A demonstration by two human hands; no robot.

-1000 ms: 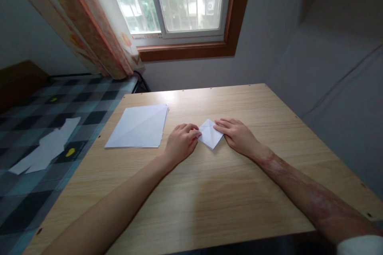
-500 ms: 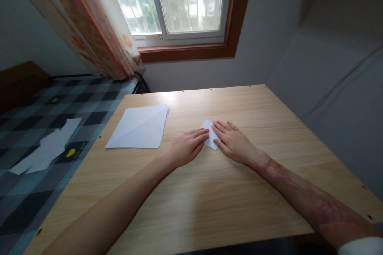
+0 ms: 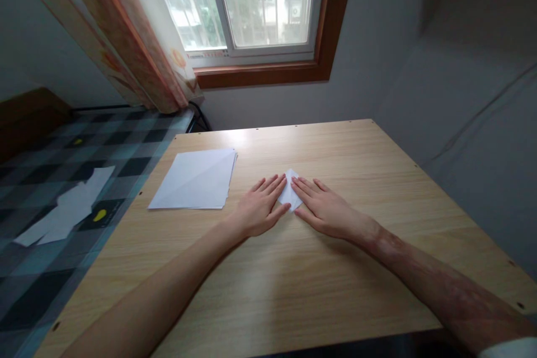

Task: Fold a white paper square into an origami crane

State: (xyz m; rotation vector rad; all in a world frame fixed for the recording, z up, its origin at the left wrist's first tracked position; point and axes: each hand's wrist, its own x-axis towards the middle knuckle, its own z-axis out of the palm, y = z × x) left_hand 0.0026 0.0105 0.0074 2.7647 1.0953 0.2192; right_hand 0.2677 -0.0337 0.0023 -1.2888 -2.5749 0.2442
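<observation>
Folded paper [image 3: 289,194]: laid flat on wooden table [image 3: 335,148], btwn both hands.
L hand [image 3: 260,207]: spread flat on paper's L edge, nothing gripped.
R hand [image 3: 322,205]: same, on R edge, nothing gripped.
Folds: some done; what's left can't be told.
Sheet stack [image 3: 193,180]: set to L, top sheet creased.
Containers: none seen.

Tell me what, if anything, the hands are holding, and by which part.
Nothing looks gripped: the left hand and the right hand lie open and flat over opposite sides of the small folded paper.
</observation>
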